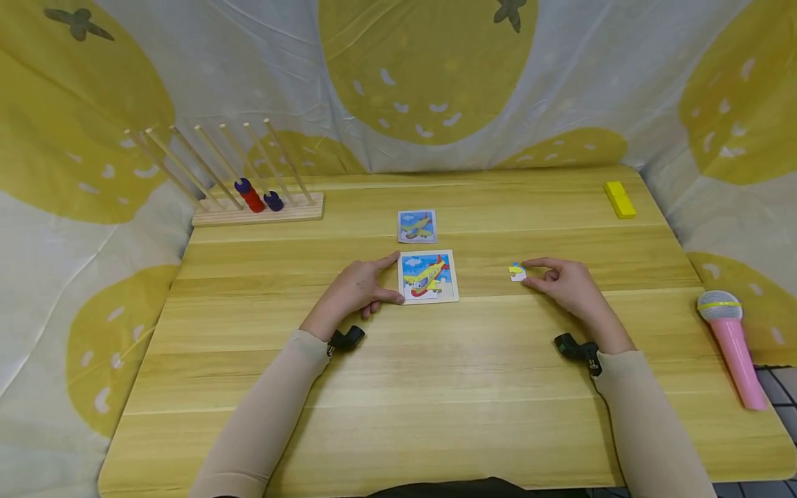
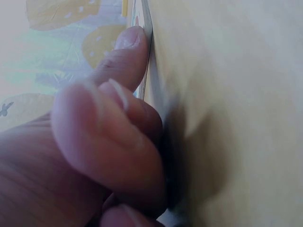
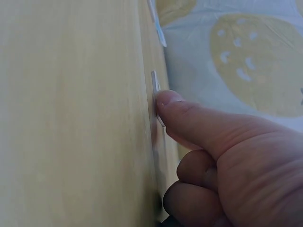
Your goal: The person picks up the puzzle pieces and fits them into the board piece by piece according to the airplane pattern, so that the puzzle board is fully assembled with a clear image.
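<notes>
A small square jigsaw puzzle [image 1: 454, 289] in a pale wooden frame lies on the table, showing a yellow and red airplane on blue, with a white gap low in the picture. My left hand [image 1: 353, 286] holds its left side, index finger at the upper corner and thumb at the lower one. The left wrist view has the thumb [image 2: 129, 52] against the frame's edge, other fingers curled below. To the right, my right hand [image 1: 569, 285] pinches a jigsaw piece [image 1: 517, 272], yellow, blue and white, between thumb and index finger. In the right wrist view the piece [image 3: 154, 82] appears edge-on, close over the tabletop.
Just behind the puzzle lies a picture card [image 1: 417, 227] with the same airplane. A wooden peg rack [image 1: 258, 216] with red and dark blue beads stands back left. Yellow blocks [image 1: 619, 200] lie back right, and a pink toy microphone [image 1: 735, 353] rests along the right edge.
</notes>
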Tool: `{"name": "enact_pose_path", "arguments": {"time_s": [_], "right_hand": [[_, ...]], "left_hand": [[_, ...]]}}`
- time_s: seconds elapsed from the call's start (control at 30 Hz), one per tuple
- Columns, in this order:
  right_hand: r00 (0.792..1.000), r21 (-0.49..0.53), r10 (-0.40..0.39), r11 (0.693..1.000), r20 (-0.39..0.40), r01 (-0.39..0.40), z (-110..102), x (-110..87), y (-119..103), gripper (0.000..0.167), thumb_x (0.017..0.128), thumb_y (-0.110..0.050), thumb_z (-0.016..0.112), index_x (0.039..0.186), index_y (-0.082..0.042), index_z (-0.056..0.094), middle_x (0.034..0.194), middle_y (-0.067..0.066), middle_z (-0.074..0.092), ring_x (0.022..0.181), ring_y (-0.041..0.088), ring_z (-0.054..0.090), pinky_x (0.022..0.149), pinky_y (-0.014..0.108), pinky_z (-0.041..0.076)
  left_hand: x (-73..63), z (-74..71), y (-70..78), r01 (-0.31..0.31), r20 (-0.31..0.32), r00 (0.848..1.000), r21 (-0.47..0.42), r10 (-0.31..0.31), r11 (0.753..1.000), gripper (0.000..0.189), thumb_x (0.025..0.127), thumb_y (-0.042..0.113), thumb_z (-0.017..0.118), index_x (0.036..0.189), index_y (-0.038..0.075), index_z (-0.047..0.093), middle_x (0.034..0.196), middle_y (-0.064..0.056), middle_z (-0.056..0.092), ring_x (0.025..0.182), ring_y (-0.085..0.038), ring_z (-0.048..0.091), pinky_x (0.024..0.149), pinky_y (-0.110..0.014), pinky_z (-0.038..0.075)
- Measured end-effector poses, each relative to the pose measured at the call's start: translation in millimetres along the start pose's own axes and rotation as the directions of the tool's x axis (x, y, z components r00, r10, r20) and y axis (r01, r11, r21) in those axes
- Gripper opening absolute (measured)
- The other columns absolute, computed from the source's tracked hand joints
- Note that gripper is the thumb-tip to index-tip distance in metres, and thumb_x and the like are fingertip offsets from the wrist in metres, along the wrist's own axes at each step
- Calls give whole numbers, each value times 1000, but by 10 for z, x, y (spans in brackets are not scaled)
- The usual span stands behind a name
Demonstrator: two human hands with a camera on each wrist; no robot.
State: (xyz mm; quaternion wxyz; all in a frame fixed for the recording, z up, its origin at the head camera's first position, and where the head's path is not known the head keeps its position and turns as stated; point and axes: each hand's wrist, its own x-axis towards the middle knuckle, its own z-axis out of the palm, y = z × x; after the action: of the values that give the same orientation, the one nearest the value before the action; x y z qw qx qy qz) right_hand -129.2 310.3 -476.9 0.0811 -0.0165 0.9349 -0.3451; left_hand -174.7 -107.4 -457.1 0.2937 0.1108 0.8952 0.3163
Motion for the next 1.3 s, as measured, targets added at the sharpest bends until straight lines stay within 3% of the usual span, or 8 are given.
{"name": "enact_pose_path", "arguments": {"time_s": [0.5,0.87,1.0,1.17,1.3], "right_hand": [[999,-56,-39,998,-31,38,50,25,39,34,99,-35,77,126,-14,78,60,-5,39,54,10,29,53,27,27],[985,-100,-152,985,-79,144,109,9,-15,26,97,-30,81,115,-11,79,62,-4,39,56,9,29,54,26,27],[973,-58,-226,973,-55,223,272,28,-209,26,96,-29,82,114,-12,80,60,-6,38,56,7,29,55,25,29],[950,32,-305,952,71,303,567,84,-602,25,96,-30,81,116,-14,80,60,-8,39,55,6,31,57,24,31],[930,15,-352,936,104,352,721,137,-804,24,97,-29,80,116,-14,80,59,-9,40,54,6,29,57,24,31]], "left_hand": [[-12,6,0,-1,0,1000,-12,1,1000,100,85,45,89,167,38,32,53,-3,61,43,-16,57,48,-33,56],[-25,-5,10,-6,-3,1000,-5,6,1000,100,86,44,88,168,38,31,53,-3,62,43,-16,57,48,-34,56],[-38,-8,-3,8,-5,1000,-11,-8,1000,100,86,44,88,168,39,31,53,-3,61,43,-16,57,48,-34,56],[-37,-8,-1,15,-3,1000,-18,-15,1000,100,86,44,88,167,40,30,54,-4,62,43,-16,56,48,-34,57],[-34,-14,20,0,0,1000,-9,0,1000,101,86,45,88,168,39,30,54,-4,63,42,-17,57,48,-35,57]]}}
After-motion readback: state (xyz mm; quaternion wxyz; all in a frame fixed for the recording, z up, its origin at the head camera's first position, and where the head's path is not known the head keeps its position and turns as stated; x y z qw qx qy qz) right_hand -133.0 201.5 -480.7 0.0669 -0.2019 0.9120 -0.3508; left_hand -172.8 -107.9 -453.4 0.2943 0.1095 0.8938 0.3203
